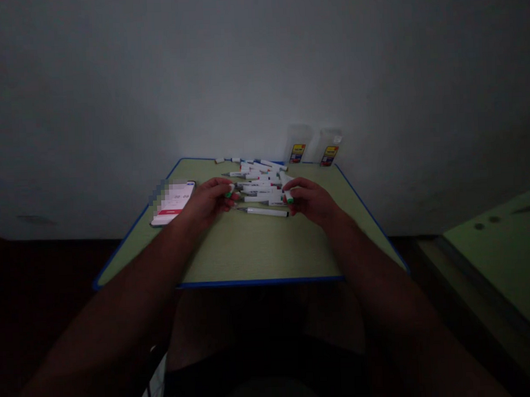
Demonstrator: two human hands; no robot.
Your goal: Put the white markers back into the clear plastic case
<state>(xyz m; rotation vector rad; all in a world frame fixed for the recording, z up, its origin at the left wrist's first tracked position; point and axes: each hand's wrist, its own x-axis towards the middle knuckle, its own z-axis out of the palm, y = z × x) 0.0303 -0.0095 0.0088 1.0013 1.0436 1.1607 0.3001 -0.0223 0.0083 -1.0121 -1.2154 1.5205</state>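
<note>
A heap of white marker pens (259, 178) lies on a small green table (249, 251) with a blue edge. My left hand (210, 201) is closed in a pinch on a small green-tipped piece (230, 191), a cap or pen end. My right hand (311, 200) is closed on another green-tipped piece (288, 197). Between the two hands, apart from the heap, one white pen (268, 211) lies flat on the table.
A phone (173, 203) with a lit screen lies at the table's left side. Two clear plastic pen cases (313, 146) stand against the wall at the back right. A second green table (501, 242) is off to the right.
</note>
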